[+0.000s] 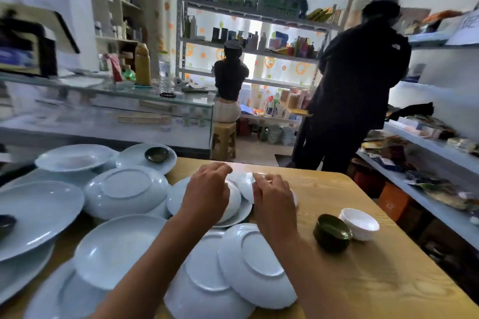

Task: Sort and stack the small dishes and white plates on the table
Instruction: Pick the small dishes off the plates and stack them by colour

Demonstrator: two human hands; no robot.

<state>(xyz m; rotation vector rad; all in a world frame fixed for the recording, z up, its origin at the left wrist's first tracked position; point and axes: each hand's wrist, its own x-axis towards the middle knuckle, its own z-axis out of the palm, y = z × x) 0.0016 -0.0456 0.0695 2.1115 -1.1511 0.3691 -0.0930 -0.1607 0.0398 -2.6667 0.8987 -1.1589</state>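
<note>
The small white plates (234, 199) are lying in a loose overlapping heap near the middle of the worktop (363, 267), toward its far edge, and both hands are working directly over them. The left hand (207, 189) is resting on the left side of the heap, fingers curled down onto a plate; the right hand (272, 197) is sitting on the right side, fingers bent over the rim of the far plate. Whether either grip is actually pinching a rim or only pressing on it is something I cannot tell. The plates being round, they are offering no long axis; what matters is that they are lying flat and shingled, with the uppermost ones leaning toward the far edge, so lifting is probably calling for the fingers to hook under a raised rim. Each hand is equally near. Nearer the front edge two upturned plates (233, 267) are lying bottom-up. Toward the right edge a dark green dish (333, 233) is sitting just beside a stack of small white dishes (360, 223). Larger white plates (39, 212) are crowding the left side
</note>
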